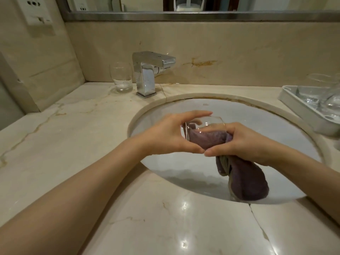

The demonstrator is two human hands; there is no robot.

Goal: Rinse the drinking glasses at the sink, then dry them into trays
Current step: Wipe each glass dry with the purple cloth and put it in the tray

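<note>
Currently, step in hand: drying, by my judgement; the rinse of this piece looks finished, since no water shows at the square chrome tap (153,70).
Glass being dried: a clear stemless drinking glass (204,126) lies on its side in the air over the round white sink basin (257,115), mouth turned toward the right.
Left hand: the left hand (169,134) is wrapped around the glass's base end, fingers over the top and thumb beneath.
Right hand: the right hand (239,142) is clamped on a purple terry cloth (248,179); one end is stuffed into the glass, the rest hangs down toward the basin.
Next move: probably twist the cloth round the inside wall, wipe the outside, then carry the glass to the white plastic tray (301,111) at the right; wet glass is slippery, so a firm hold matters.
Glasses counted: one in the hands, one upright clear tumbler (122,77) on the marble table (73,126) just left of the tap, and at least two in the tray, though the frame edge cuts them off.
Trays counted: one in view.
Cloths counted: one.
Taps counted: one.
</note>
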